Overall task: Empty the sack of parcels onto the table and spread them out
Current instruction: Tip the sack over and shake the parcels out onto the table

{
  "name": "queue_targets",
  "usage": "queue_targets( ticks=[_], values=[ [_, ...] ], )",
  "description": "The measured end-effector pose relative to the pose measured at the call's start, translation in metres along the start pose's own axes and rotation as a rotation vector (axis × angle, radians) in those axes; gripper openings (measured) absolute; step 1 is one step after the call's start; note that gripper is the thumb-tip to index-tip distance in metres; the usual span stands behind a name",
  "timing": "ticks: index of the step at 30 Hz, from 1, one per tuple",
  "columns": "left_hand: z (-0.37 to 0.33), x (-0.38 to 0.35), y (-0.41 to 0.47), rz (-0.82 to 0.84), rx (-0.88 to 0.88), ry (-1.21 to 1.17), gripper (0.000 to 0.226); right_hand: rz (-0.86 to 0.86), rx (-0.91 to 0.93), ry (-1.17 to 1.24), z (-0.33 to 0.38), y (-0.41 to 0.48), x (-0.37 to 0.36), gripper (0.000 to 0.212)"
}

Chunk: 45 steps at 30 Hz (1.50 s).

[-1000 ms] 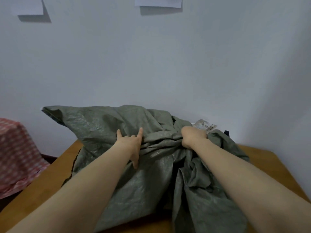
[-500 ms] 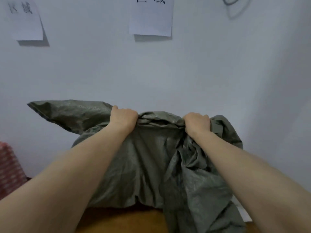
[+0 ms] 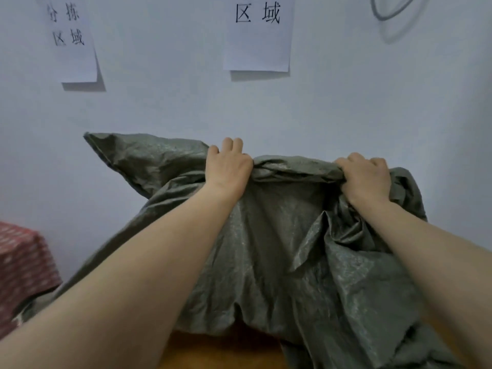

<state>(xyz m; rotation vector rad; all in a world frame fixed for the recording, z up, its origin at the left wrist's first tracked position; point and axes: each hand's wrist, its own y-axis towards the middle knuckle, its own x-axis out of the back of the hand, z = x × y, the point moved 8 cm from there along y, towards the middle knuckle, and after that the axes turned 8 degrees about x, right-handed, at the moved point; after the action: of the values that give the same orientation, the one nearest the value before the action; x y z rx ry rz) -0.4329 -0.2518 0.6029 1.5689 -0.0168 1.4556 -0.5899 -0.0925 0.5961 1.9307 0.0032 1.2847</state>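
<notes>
Head view. I hold the grey-green sack (image 3: 266, 235) raised in front of the pale wall (image 3: 346, 102), both arms stretched forward. My left hand (image 3: 229, 169) is closed on a bunched fold along the sack's top edge, knuckles up, with two fingertips showing over the far side. My right hand (image 3: 366, 179) is fisted on the same gathered edge further right; the two hands are apart, with a twisted band of fabric pulled between them. To the left of the left hand one corner of the sack (image 3: 127, 153) sticks out stiffly toward the wall. Below the hands the cloth hangs in loose creases, its lower hem draping down to the wooden table (image 3: 226, 350), of which only a near strip shows under the sack. No parcels are visible; whether any are inside the sack I cannot tell. A red patterned cloth (image 3: 21, 267) covers something at the far left, beside the table. Two paper sheets with printed characters are fixed to the wall: one upper left (image 3: 72, 41), one upper centre (image 3: 257, 35).
</notes>
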Motion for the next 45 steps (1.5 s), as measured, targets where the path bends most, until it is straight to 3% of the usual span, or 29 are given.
queue_targets(
  ticks=[3,11,12,15,17,20,24,28,32,34,39,43,45],
  values=[
    [-0.021,-0.074,-0.045,0.241,-0.035,-0.029,0.032,0.222,0.01,-0.022,0.006,-0.036,-0.064,0.031],
    [-0.051,-0.145,-0.11,0.436,-0.127,-0.102,0.029,0.642,-0.051,-0.012,0.007,-0.106,-0.163,0.028],
    [-0.052,-0.156,-0.114,0.483,-0.132,-0.116,0.037,0.674,-0.029,-0.068,0.008,-0.108,-0.167,0.03],
    [-0.058,-0.195,-0.137,0.799,-0.175,-0.162,0.104,0.746,0.048,-0.262,0.011,-0.111,-0.173,0.027],
    [-0.062,-0.209,-0.154,1.004,-0.173,-0.2,0.13,0.812,0.079,-0.321,0.015,-0.114,-0.18,0.024],
    [-0.067,-0.214,-0.166,1.163,-0.147,-0.254,0.145,0.887,-0.023,-0.252,0.015,-0.119,-0.185,0.029],
    [-0.068,-0.213,-0.174,1.247,-0.189,-0.196,0.151,0.903,-0.182,-0.086,0.009,-0.124,-0.19,0.036],
    [-0.071,-0.207,-0.173,1.105,-0.245,-0.127,0.139,0.832,-0.185,0.002,0.01,-0.117,-0.185,0.039],
    [-0.075,-0.191,-0.156,0.893,-0.255,-0.138,0.058,0.748,-0.154,0.067,0.007,-0.106,-0.17,0.044],
    [-0.068,-0.174,-0.135,0.78,-0.226,-0.124,0.033,0.683,-0.138,0.108,0.004,-0.097,-0.159,0.044],
    [-0.037,-0.106,-0.064,0.483,-0.107,-0.088,0.035,0.454,-0.089,0.188,-0.007,-0.063,-0.105,0.048],
    [-0.012,-0.058,-0.02,0.35,-0.049,-0.033,0.035,0.293,-0.049,0.315,-0.008,-0.03,-0.061,0.035],
    [-0.005,-0.036,-0.005,0.288,-0.043,0.01,0.035,0.248,-0.036,0.398,-0.01,-0.02,-0.048,0.041]
  ],
)
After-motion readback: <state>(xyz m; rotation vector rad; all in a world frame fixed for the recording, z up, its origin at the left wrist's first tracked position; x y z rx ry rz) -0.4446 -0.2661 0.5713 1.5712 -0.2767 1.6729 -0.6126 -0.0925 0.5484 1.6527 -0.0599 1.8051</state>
